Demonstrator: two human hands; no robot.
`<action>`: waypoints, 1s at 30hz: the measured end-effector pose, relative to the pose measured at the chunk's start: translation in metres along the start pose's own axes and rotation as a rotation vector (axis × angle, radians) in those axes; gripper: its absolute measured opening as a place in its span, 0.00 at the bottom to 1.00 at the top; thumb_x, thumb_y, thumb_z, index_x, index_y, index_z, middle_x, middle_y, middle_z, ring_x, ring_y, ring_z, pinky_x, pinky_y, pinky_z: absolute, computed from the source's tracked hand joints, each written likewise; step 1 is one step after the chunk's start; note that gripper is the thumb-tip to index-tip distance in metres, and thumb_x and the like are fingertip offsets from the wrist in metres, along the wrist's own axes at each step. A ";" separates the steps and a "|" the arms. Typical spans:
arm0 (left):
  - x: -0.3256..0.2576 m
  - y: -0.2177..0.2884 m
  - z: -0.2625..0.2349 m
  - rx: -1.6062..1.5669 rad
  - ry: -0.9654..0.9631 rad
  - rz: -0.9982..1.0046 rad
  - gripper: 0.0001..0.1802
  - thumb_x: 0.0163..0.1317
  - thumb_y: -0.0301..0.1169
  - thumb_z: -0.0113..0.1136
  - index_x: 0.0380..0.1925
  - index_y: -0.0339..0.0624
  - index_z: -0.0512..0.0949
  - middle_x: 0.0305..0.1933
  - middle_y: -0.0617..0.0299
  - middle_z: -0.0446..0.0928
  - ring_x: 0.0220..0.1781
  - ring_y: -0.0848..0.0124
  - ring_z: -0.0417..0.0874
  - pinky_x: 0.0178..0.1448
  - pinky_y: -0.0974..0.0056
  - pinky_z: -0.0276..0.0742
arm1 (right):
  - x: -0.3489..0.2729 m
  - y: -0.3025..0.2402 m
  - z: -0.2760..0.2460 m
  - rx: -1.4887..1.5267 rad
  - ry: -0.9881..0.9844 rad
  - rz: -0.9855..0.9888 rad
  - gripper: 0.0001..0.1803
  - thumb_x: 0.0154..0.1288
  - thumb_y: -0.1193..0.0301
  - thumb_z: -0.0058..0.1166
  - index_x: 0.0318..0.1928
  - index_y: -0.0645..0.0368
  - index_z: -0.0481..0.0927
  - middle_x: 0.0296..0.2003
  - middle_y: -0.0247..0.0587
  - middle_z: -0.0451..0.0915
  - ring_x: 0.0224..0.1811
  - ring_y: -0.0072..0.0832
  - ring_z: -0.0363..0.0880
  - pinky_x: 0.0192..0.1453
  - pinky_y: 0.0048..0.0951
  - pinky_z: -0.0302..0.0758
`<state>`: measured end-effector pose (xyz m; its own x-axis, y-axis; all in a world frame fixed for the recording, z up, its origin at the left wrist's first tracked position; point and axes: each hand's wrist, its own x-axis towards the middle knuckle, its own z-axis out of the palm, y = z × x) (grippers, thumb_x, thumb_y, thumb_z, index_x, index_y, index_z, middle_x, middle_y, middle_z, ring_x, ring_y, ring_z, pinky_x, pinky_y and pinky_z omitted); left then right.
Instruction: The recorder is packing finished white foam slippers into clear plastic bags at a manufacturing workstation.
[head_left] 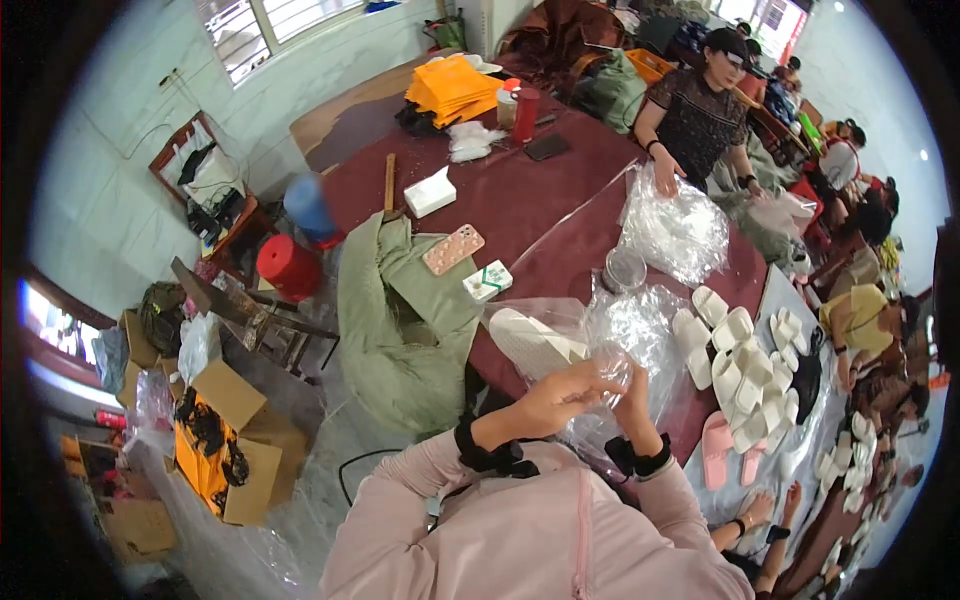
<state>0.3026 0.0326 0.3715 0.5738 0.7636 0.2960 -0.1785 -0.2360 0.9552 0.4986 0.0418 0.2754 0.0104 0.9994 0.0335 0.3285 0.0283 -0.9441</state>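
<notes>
- The dark red worktop (520, 195) is the largest thing before us, smooth and bending with the lens; it carries almost everything else.
- A grey-green cloth (400, 320) lies rumpled over the worktop's near-left edge, soft and heavily folded.
- Heaps of clear plastic bags (680, 230) sit crinkled and shiny toward the right, where a co-worker's hand (664, 182) rests at the pile's edge.
- White slippers (745, 375) are lined up in rows on the right, matte and rounded, with a pink pair (722, 450) just beside them.
- One white slipper (530, 342) lies sole-up in a thin film near our hands; we judge the bagging step to be in hand.
- The clear bag (612, 362) we work on is held up between our two hands, just above the worktop's near edge, glossy and limp.
- Our left hand (555, 392) has its fingers curled closed on the bag's film.
- Our right hand (632, 385) pinches the same bag from the other side, fingers closed.
- As we judge it, parting the bag's mouth calls for a light rubbing pinch, since the film clings to itself.
- A pink phone (453, 249) and a small white-and-green box (488, 280) lie flat nearby.
</notes>
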 end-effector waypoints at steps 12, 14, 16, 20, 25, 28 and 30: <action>-0.093 -0.073 -0.037 0.278 0.682 -0.333 0.12 0.54 0.18 0.46 0.36 0.35 0.77 0.37 0.56 0.77 0.36 0.68 0.78 0.42 0.68 0.72 | -0.011 -0.028 -0.012 0.591 0.066 -0.035 0.12 0.61 0.70 0.49 0.42 0.66 0.73 0.37 0.43 0.78 0.39 0.28 0.76 0.42 0.27 0.73; -0.127 -0.104 -0.061 0.413 0.734 -0.389 0.13 0.53 0.19 0.46 0.38 0.36 0.76 0.38 0.54 0.77 0.38 0.64 0.78 0.43 0.66 0.72 | -0.013 -0.031 -0.011 0.516 0.048 0.013 0.12 0.61 0.69 0.49 0.42 0.65 0.73 0.37 0.43 0.77 0.39 0.29 0.76 0.43 0.28 0.73; -0.151 -0.131 -0.080 0.544 0.778 -0.439 0.14 0.53 0.20 0.47 0.40 0.37 0.75 0.38 0.52 0.77 0.39 0.60 0.78 0.44 0.64 0.72 | -0.011 -0.021 -0.012 0.436 0.038 0.055 0.13 0.62 0.68 0.50 0.42 0.65 0.74 0.38 0.43 0.77 0.40 0.30 0.76 0.44 0.29 0.73; -0.183 -0.169 -0.110 0.649 0.668 -0.616 0.16 0.54 0.25 0.47 0.43 0.40 0.73 0.42 0.48 0.75 0.45 0.53 0.75 0.49 0.58 0.71 | -0.014 -0.009 -0.006 0.482 -0.048 -0.027 0.19 0.64 0.60 0.47 0.46 0.63 0.71 0.41 0.48 0.75 0.41 0.38 0.76 0.45 0.37 0.74; -0.200 -0.218 -0.149 0.819 0.422 -0.692 0.20 0.55 0.29 0.47 0.50 0.39 0.69 0.52 0.47 0.70 0.53 0.52 0.70 0.54 0.54 0.67 | -0.012 -0.020 0.008 0.205 -0.133 -0.086 0.24 0.64 0.55 0.44 0.48 0.64 0.69 0.44 0.49 0.74 0.44 0.38 0.75 0.51 0.38 0.71; -0.206 -0.235 -0.179 0.774 0.297 -0.872 0.24 0.56 0.31 0.48 0.55 0.37 0.65 0.57 0.45 0.65 0.57 0.51 0.66 0.58 0.53 0.64 | -0.007 -0.033 0.033 0.677 -0.146 0.110 0.24 0.64 0.58 0.44 0.49 0.66 0.71 0.44 0.45 0.76 0.46 0.29 0.74 0.50 0.28 0.70; -0.201 -0.240 -0.197 0.667 0.207 -1.111 0.25 0.59 0.31 0.47 0.56 0.33 0.62 0.58 0.44 0.64 0.60 0.52 0.64 0.60 0.53 0.63 | -0.003 -0.043 0.049 0.577 -0.144 0.092 0.25 0.65 0.57 0.42 0.49 0.68 0.70 0.45 0.46 0.76 0.46 0.30 0.74 0.51 0.28 0.70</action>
<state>0.0727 0.0534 0.0827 0.0149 0.8053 -0.5927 0.7683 0.3702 0.5222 0.4383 0.0387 0.2996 -0.1266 0.9899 -0.0637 -0.2338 -0.0922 -0.9679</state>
